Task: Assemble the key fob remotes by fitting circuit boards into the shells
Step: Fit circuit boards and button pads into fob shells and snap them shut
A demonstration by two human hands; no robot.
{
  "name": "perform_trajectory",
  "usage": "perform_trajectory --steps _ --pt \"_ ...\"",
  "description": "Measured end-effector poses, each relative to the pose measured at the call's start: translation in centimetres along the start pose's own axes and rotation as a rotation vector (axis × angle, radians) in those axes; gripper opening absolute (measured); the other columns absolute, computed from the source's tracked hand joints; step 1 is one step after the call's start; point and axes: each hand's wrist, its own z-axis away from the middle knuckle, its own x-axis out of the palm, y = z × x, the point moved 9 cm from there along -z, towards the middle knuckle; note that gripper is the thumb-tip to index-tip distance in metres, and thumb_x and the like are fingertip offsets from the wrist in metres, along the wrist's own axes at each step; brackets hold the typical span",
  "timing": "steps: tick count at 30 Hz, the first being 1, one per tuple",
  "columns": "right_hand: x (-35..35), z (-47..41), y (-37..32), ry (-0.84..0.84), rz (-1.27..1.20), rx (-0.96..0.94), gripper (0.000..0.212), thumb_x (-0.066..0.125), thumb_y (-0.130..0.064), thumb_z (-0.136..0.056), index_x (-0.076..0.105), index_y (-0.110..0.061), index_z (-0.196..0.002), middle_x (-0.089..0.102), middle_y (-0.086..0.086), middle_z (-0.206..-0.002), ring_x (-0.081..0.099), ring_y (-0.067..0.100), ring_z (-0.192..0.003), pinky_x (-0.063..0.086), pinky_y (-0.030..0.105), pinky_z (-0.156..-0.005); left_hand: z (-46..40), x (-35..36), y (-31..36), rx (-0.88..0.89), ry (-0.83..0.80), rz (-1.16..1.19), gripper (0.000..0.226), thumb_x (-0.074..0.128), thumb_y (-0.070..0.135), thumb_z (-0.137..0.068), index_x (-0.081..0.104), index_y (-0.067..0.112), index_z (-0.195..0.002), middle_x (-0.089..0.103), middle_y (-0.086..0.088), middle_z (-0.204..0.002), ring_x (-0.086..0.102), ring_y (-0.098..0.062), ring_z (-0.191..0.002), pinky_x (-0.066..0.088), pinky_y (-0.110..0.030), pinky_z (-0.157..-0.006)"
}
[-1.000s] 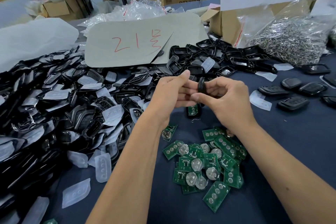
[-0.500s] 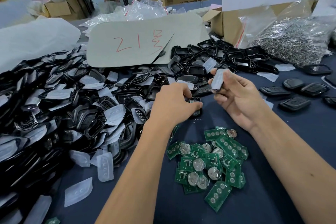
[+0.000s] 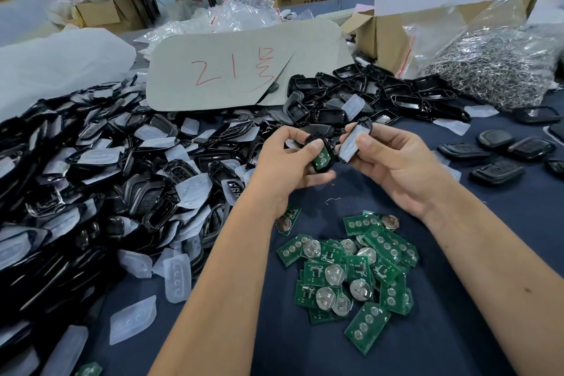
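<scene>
A big heap of black shells (image 3: 91, 180), mixed with pale rubber pads (image 3: 177, 276), is covering the left of the blue table (image 3: 476, 253). A white sheet (image 3: 55, 64) is lying behind the heap at far left. Further right, a grey card (image 3: 244, 67) with red writing is leaning at the back, resting on the heap's far edge.

Near the middle, the left hand (image 3: 285, 162) is holding a shell half (image 3: 320, 154) above the table, fingers curled round it and thumb pressing on its upper part. A green board (image 3: 322, 159) is sitting inside this shell half, face up. Just beside it, nearly touching, the right hand (image 3: 396, 165) is pinching a second shell half (image 3: 355, 142) between thumb and fingers, with a pale pad showing on its inner side; it is standing tilted, its top leaning away.

Below the hands, a loose pile of green boards (image 3: 351, 272) is lying on the table, many with round coin cells showing. One stray board (image 3: 288, 218) is lying just left of the pile, partly under the left wrist.

Behind the right hand, a smaller heap of empty shells (image 3: 381, 94) is spreading toward a cardboard box (image 3: 387, 36). To the right, a clear bag of metal rings (image 3: 500, 70) is slumping against the box. At far right, several closed fobs (image 3: 497, 172) are lying apart from one another on the table.
</scene>
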Motion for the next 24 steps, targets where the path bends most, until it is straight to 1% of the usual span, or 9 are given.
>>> perform_trajectory --steps 2,4,6,8,12,17,20,22,24 --pt "0.05 -0.05 0.07 0.01 0.033 -0.004 0.04 0.078 -0.02 -0.072 0.073 -0.002 -0.107 0.078 0.012 -0.097 0.074 0.023 -0.094 0.061 0.03 -0.085 -0.09 0.02 -0.42 -0.048 -0.007 0.055 0.015 0.065 -0.001 -0.099 0.055 0.008 -0.105 0.067 -0.022 -0.102 0.067 -0.033 -0.079 0.063 -0.034 -0.062" --pt "-0.19 -0.13 0.14 0.052 0.048 -0.01 0.04 0.078 -0.018 -0.073 0.073 0.002 -0.107 0.076 0.015 -0.097 0.071 0.025 -0.092 0.061 0.029 -0.084 -0.1 -0.03 -0.5 -0.071 -0.016 0.082 0.021 0.064 -0.007 -0.097 0.055 0.007 -0.109 0.067 -0.023 -0.105 0.067 -0.032 -0.078 0.064 -0.034 -0.065" --pt "-0.64 -0.21 0.22 0.111 0.085 -0.017 0.059 0.084 -0.024 -0.066 0.07 0.008 -0.114 0.069 0.021 -0.104 0.06 0.032 -0.094 0.058 0.026 -0.08 -0.09 -0.1 -0.39 -0.068 -0.019 0.091 0.026 0.063 -0.01 -0.094 0.055 0.007 -0.111 0.067 -0.02 -0.099 0.068 -0.028 -0.071 0.064 -0.034 -0.065" --pt "-0.76 -0.22 0.27 0.135 0.132 -0.017 0.072 0.089 -0.033 -0.058 0.07 0.008 -0.115 0.066 0.021 -0.107 0.052 0.032 -0.096 0.054 0.023 -0.074 -0.01 -0.13 -0.31 -0.065 -0.019 0.099 0.029 0.062 -0.013 -0.093 0.055 0.006 -0.112 0.066 -0.017 -0.095 0.068 -0.022 -0.061 0.064 -0.034 -0.066" --pt "-0.6 -0.31 0.34 0.123 0.138 -0.006 0.06 0.09 -0.036 -0.056 0.077 -0.002 -0.103 0.074 0.011 -0.098 0.056 0.026 -0.09 0.053 0.019 -0.068 0.09 -0.24 -0.29 -0.063 -0.007 0.086 0.031 0.061 -0.015 -0.092 0.055 0.006 -0.114 0.066 -0.02 -0.099 0.07 -0.023 -0.063 0.065 -0.036 -0.069" --pt "-0.3 -0.31 0.4 0.098 0.159 -0.009 0.048 0.09 -0.038 -0.057 0.082 -0.008 -0.094 0.078 0.01 -0.096 0.065 0.017 -0.085 0.054 0.019 -0.069 0.18 -0.21 -0.32 -0.061 0.022 0.057 0.035 0.063 -0.014 -0.091 0.055 0.001 -0.122 0.066 -0.034 -0.12 0.072 -0.032 -0.076 0.064 -0.033 -0.066" --pt "-0.34 -0.25 0.38 0.122 0.22 -0.006 0.048 0.091 -0.043 -0.055 0.084 -0.013 -0.091 0.078 0.009 -0.095 0.064 0.017 -0.085 0.052 0.026 -0.076 0.16 -0.26 -0.27 -0.044 0.033 0.055 0.03 0.065 -0.013 -0.091 0.056 0.003 -0.115 0.069 -0.031 -0.111 0.071 -0.026 -0.069 0.064 -0.032 -0.066" --pt "-0.3 -0.21 0.28 0.134 0.251 -0.018 0.048 0.091 -0.045 -0.054 0.084 -0.015 -0.091 0.079 0.009 -0.095 0.064 0.017 -0.084 0.049 0.032 -0.079 0.16 -0.28 -0.27 -0.036 0.037 0.04 0.029 0.065 -0.011 -0.092 0.056 0.001 -0.117 0.068 -0.035 -0.115 0.07 -0.029 -0.078 0.064 -0.032 -0.066" --pt "-0.15 -0.14 0.15 0.144 0.264 -0.034 0.048 0.092 -0.045 -0.053 0.083 -0.014 -0.089 0.079 0.01 -0.092 0.064 0.016 -0.081 0.049 0.032 -0.076 0.14 -0.29 -0.35 -0.028 0.039 0.031 0.031 0.066 -0.01 -0.093 0.056 -0.005 -0.122 0.065 -0.037 -0.121 0.067 -0.035 -0.088 0.063 -0.03 -0.065"
